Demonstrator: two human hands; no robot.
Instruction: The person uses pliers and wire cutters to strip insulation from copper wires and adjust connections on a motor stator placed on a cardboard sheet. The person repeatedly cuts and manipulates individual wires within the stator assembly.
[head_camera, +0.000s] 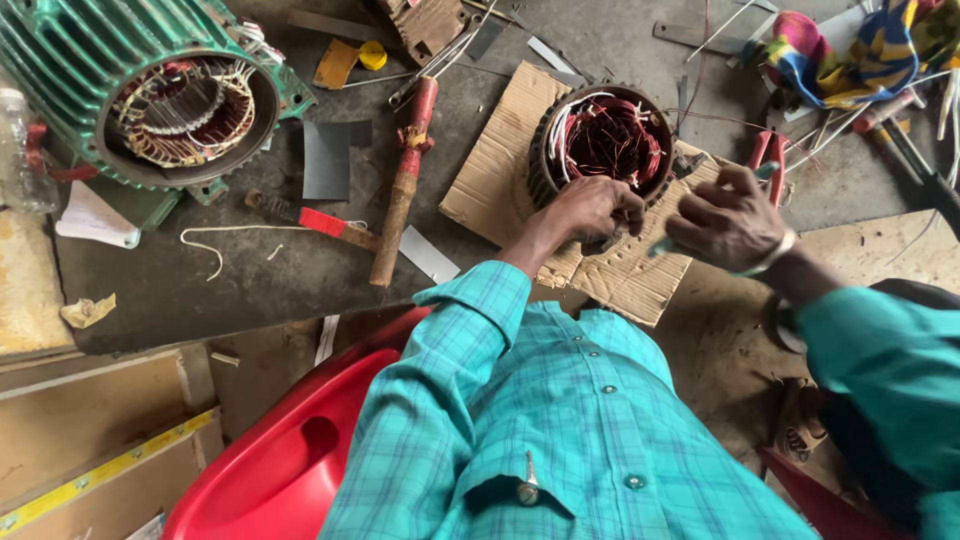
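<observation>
Right of the frame's centre, on a torn brown cardboard sheet (500, 185), the left hand (597, 212) curls closed against the dark round stator with copper windings (603, 143), while the right hand (727, 224) pinches a thin teal tool (668, 243).

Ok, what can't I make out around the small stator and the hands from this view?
- Head view: the left hand covers the near rim of the small stator; what its fingers pinch is hidden.
- The thin pale tool in the right hand is mostly covered by the fingers; its kind is unclear.
- The big green motor is cut off by the top and left edges.
- The stator's red windings blur together.
</observation>
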